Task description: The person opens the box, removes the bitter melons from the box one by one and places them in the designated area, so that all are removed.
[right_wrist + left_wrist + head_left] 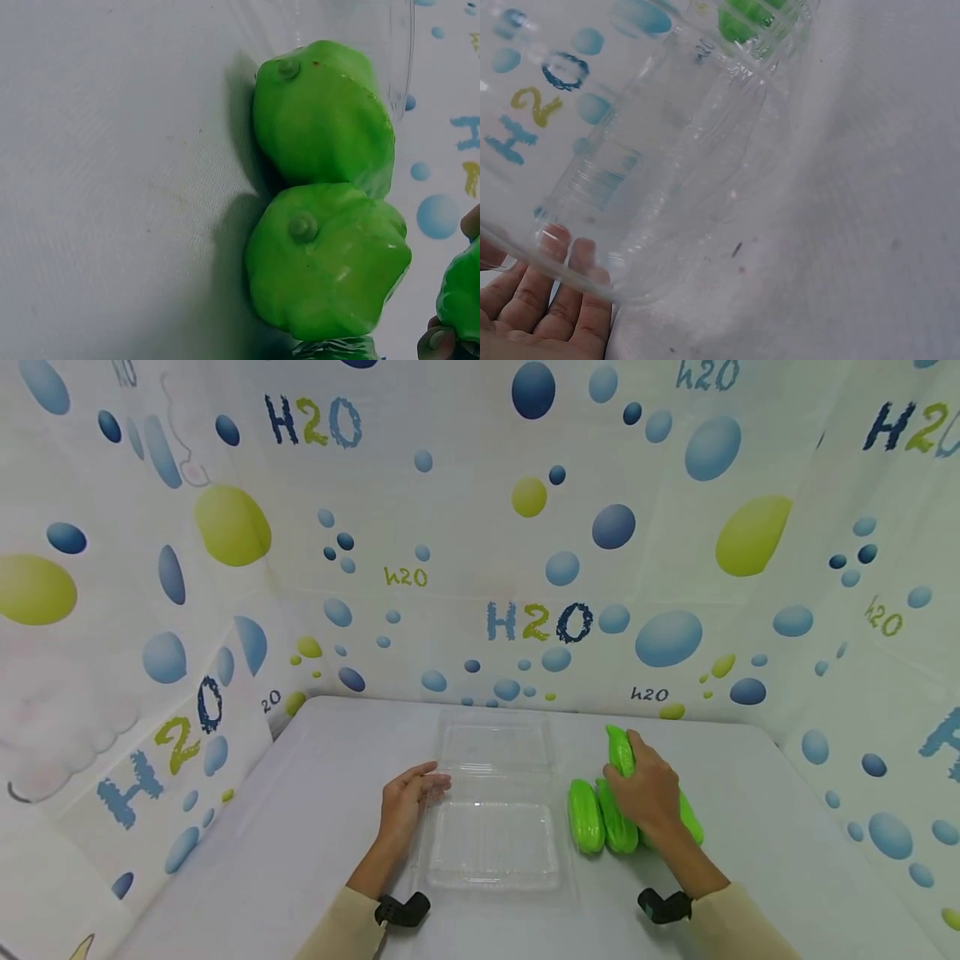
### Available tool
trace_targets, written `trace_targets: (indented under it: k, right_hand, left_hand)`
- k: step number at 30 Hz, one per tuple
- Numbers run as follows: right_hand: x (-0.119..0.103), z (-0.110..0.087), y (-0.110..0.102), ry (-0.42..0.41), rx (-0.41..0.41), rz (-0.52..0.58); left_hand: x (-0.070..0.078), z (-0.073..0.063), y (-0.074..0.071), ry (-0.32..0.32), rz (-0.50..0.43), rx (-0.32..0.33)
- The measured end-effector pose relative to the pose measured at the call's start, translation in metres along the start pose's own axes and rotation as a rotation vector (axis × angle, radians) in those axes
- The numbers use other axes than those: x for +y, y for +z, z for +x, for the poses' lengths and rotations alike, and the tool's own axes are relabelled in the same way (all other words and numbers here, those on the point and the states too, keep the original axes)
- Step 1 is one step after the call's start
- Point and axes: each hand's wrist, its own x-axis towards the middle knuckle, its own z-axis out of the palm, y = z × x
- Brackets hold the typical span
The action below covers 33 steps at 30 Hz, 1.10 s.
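A clear plastic clamshell container [495, 843] lies opened flat, its lid [495, 745] toward the back. At its left side my left hand [405, 802] holds the edge; in the left wrist view the fingers [532, 300] show partly through the clear wall. My right hand [648, 785] grips a long green toy vegetable [618, 747], raised over several similar ones, with its tip pointing away from me. Two of these, a left green vegetable [586, 818] and its neighbour [617, 822], lie side by side right of the container. The right hand hides part of the row.
The white table [315, 777] carries the container and the green vegetables. Behind it and on both sides hangs a white sheet [465, 527] printed with H2O and coloured drops. Each wrist bears a black camera, such as the left one [403, 910].
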Motion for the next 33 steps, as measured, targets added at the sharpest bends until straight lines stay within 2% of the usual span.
trace_targets:
  k: [9,14,20,28,33]
  right_hand:
    - [0.009,0.003,-0.001,0.007,0.039,-0.024]
    - [0.013,0.004,-0.002,0.062,0.011,-0.024]
    - [0.017,0.006,-0.004,0.110,-0.023,-0.026]
    - [0.021,0.008,-0.006,0.089,-0.005,-0.048]
    - [0.026,0.011,-0.009,0.104,-0.019,-0.070]
  left_hand:
    - [-0.001,0.001,0.001,0.007,0.002,0.003]
    - [-0.001,0.002,0.001,0.019,-0.008,0.004]
    - [-0.001,0.002,0.000,-0.001,-0.022,0.009]
    - [-0.003,0.002,0.000,0.018,-0.015,0.004]
    - [-0.002,0.001,0.000,0.014,-0.008,0.007]
